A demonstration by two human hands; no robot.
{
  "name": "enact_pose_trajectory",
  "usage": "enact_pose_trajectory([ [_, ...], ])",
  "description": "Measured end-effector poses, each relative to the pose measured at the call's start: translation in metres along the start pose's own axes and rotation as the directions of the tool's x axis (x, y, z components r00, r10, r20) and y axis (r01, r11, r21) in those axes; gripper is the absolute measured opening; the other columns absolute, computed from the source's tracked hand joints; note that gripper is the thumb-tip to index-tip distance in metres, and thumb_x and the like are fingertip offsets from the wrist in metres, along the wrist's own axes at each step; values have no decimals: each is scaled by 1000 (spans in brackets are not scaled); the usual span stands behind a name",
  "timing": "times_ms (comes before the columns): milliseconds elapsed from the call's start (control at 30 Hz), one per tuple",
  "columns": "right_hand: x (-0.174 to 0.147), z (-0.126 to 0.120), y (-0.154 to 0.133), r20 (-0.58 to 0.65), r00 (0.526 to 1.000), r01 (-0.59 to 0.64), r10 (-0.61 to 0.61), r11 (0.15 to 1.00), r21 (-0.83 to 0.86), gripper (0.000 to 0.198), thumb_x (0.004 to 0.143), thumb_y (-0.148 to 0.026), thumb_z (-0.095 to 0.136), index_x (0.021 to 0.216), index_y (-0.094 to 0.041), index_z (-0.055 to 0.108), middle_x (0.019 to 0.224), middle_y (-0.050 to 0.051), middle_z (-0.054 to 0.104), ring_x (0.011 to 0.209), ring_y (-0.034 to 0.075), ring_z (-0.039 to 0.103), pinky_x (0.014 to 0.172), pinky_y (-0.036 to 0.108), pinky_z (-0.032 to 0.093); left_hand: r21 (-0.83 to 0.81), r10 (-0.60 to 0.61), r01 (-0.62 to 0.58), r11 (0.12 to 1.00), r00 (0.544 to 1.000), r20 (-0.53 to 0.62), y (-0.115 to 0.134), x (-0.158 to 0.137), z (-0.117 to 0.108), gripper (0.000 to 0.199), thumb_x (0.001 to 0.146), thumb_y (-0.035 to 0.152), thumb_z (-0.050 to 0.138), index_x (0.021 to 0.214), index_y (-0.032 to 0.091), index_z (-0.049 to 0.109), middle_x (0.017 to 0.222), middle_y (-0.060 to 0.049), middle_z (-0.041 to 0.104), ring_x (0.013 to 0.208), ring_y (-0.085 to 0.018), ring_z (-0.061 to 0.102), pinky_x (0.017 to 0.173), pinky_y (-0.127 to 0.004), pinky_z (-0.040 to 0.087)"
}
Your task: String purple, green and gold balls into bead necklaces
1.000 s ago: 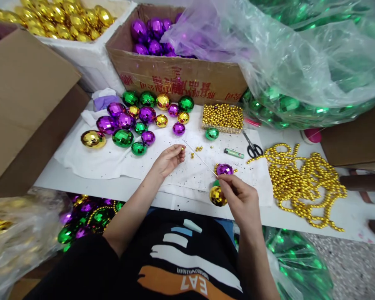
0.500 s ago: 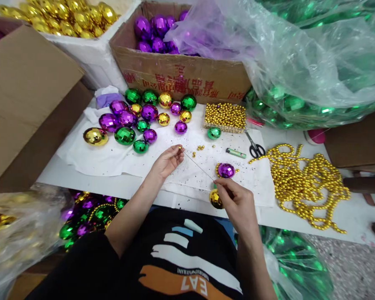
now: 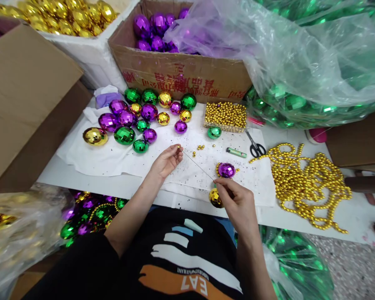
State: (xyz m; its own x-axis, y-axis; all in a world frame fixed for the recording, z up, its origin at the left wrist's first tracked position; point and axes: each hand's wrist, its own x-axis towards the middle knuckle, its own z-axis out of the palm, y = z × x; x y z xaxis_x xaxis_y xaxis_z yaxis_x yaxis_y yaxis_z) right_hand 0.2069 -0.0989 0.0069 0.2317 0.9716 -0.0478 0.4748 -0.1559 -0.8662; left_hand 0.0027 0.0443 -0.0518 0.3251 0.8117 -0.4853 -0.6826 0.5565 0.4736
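My left hand [image 3: 168,161] pinches a small gold bead [image 3: 178,147] between thumb and finger. A thin string [image 3: 197,165] runs taut from there down to my right hand [image 3: 236,199], whose fingers are closed on it. Below the right hand's fingertips a gold faceted ball [image 3: 215,197] is partly hidden by the hand, with a bit of green behind it. Just above that hand lies a purple faceted ball [image 3: 226,170] with gold beads at its sides. A few loose gold beads [image 3: 201,147] rest on the white cloth [image 3: 175,183] between the hands.
Faceted balls [image 3: 125,135] in purple, green and gold cover the cloth's left. A clear box of gold beads [image 3: 225,116], scissors [image 3: 256,148] and a green lighter [image 3: 236,152] lie right of middle. Gold bead strands [image 3: 306,183] pile at right. A cardboard box [image 3: 181,75] stands behind.
Both hands stay almost where they were, with the string still stretched between them. The left hand has shifted very slightly left.
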Motion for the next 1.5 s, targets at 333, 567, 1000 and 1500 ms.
enact_pose_trajectory([
  [333,1,1,2,4,1000,5,-5,999,-32,23,92,-35,57,94,-20,75,77,2,72,70,16,65,63,26,48,-14,1,-1,1000,1000,7,-1,-3,-1,17,92,3,53,88,10,68,81,-5,68,66,-8,65,61,-15,55],
  [567,0,0,1,16,1000,5,-5,1000,-29,23,92,-34,57,94,-20,75,81,3,73,72,16,66,66,26,49,-3,3,-3,1000,1000,-24,-2,-3,-1,14,90,4,56,88,11,68,81,-5,68,66,-7,65,61,-14,55],
  [1000,7,18,3,20,1000,-2,3,1000,-4,22,92,-32,56,92,-19,73,82,3,74,72,16,66,68,28,49,102,18,-23,995,999,52,-9,-9,3,6,83,6,67,85,12,68,81,-3,70,67,-8,65,63,-16,54],
  [1500,36,10,-54,227,946,171,-231,951,256,22,95,-33,58,85,-19,71,77,1,64,71,13,61,66,26,48,291,371,-426,857,900,228,12,-78,81,19,72,1,79,66,18,73,93,-4,70,107,-22,63,93,-31,50],
])
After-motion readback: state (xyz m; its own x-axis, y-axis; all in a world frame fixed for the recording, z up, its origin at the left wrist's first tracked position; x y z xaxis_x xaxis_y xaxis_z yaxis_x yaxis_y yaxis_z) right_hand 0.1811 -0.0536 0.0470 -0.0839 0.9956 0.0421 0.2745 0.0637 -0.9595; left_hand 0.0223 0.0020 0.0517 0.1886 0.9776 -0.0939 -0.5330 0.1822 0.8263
